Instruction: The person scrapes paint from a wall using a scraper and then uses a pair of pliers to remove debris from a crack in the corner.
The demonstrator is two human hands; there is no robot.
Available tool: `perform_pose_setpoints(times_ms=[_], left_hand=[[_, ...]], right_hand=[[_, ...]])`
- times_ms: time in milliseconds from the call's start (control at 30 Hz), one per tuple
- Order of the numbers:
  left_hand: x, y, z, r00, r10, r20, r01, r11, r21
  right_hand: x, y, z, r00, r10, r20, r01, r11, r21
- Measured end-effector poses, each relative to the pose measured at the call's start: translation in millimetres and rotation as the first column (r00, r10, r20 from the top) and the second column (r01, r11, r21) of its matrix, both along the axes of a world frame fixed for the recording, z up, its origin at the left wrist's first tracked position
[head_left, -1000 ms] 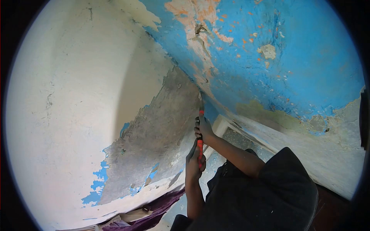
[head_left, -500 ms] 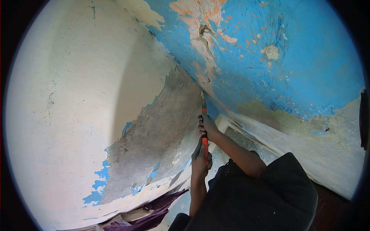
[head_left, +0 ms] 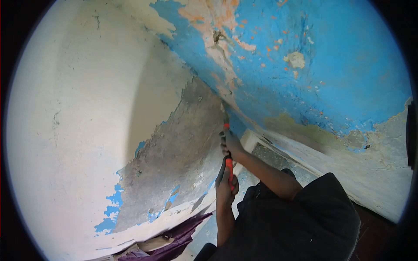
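A long scraper with a red and black handle points up toward the corner where two walls meet. My left hand is closed round the lower, red end of its handle. Higher on the handle, just below the red band, my right hand is closed round it. The pale blade tip lies at the corner, beside a bare grey patch of the left wall. On the other side of the corner is the blue wall, with peeling paint.
Purple cloth and some papers lie at the foot of the left wall. A white ledge or frame stands low in the corner, with speckled floor beyond it. Cream paint covers much of the left wall.
The scraper and both hands have shifted slightly left in view, with the blade still at the corner. The walls have also shifted left and a little down at the upper right.
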State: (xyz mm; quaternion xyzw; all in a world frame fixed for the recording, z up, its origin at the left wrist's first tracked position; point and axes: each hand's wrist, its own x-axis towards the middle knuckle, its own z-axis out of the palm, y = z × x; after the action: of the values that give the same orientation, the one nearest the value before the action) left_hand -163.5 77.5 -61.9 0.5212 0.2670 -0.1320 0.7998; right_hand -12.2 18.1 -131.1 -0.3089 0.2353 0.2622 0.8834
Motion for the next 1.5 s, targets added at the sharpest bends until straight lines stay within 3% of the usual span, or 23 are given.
perform_pose_setpoints(times_ms=[67,167,300,467,533,633,767,967,1100,1233,1267,1367,1467,1500], left_hand=[[6.0,-2.3,-8.5,0.995,0.035,-0.091,-0.035,0.999,0.002],[-14.1,7.9,-1.1,1.0,-0.009,-0.012,0.009,0.999,-0.046],[6.4,1.9,-22.3,0.999,-0.03,-0.016,0.032,0.992,0.122],[-3.4,6.1,-17.0,0.999,0.025,-0.037,-0.02,0.989,0.145],[8.9,6.3,-22.8,0.998,0.004,-0.061,0.006,0.988,0.151],[-2.1,4.3,-30.1,0.995,0.098,-0.035,-0.094,0.99,0.107],[6.3,10.3,-28.1,0.998,0.046,-0.046,-0.041,0.994,0.1],[-8.2,21.4,-18.0,0.998,0.058,-0.023,-0.058,0.998,0.023],[7.5,14.3,-24.6,0.998,0.054,-0.044,-0.052,0.997,0.065],[-7.5,28.7,-16.6,0.998,0.058,0.004,-0.057,0.998,-0.028],[6.1,25.6,-23.1,0.999,0.035,-0.039,-0.034,0.999,0.032],[10.0,29.3,-28.2,0.998,0.047,-0.05,-0.045,0.998,0.045],[-4.7,43.3,-32.8,0.999,0.041,-0.031,-0.043,0.997,-0.062],[-1.3,50.3,-34.1,0.999,0.019,-0.027,-0.021,0.995,-0.096]], right_hand=[[-7.3,6.1,-10.1,1.0,0.018,-0.025,-0.018,1.0,-0.002],[-15.7,13.0,-24.4,0.999,0.038,-0.039,-0.038,0.999,-0.004],[-5.5,10.5,-36.3,0.996,0.045,-0.078,-0.045,0.999,0.01],[-16.5,16.3,-30.4,0.993,0.118,-0.018,-0.117,0.992,0.038],[-1.4,10.6,-42.6,0.998,0.068,-0.002,-0.068,0.995,0.068],[-8.8,17.0,-43.1,0.996,0.089,-0.018,-0.088,0.995,0.055],[6.2,16.3,-42.6,0.998,0.037,-0.057,-0.038,0.999,-0.022],[0.8,19.2,-40.4,0.993,0.116,-0.012,-0.116,0.993,0.034],[9.5,8.3,-41.5,0.996,0.088,0.024,-0.09,0.992,0.084],[-6.3,23.7,-32.6,0.991,0.126,0.044,-0.128,0.99,0.063],[9.7,17.7,-33.8,0.998,0.069,-0.016,-0.069,0.998,-0.013],[13.6,13.3,-41.6,0.997,0.037,0.072,-0.042,0.996,0.081],[-5.8,26.0,-38.4,0.989,0.127,0.072,-0.133,0.988,0.074],[6.8,23.5,-38.2,0.994,0.087,0.064,-0.091,0.995,0.05]])
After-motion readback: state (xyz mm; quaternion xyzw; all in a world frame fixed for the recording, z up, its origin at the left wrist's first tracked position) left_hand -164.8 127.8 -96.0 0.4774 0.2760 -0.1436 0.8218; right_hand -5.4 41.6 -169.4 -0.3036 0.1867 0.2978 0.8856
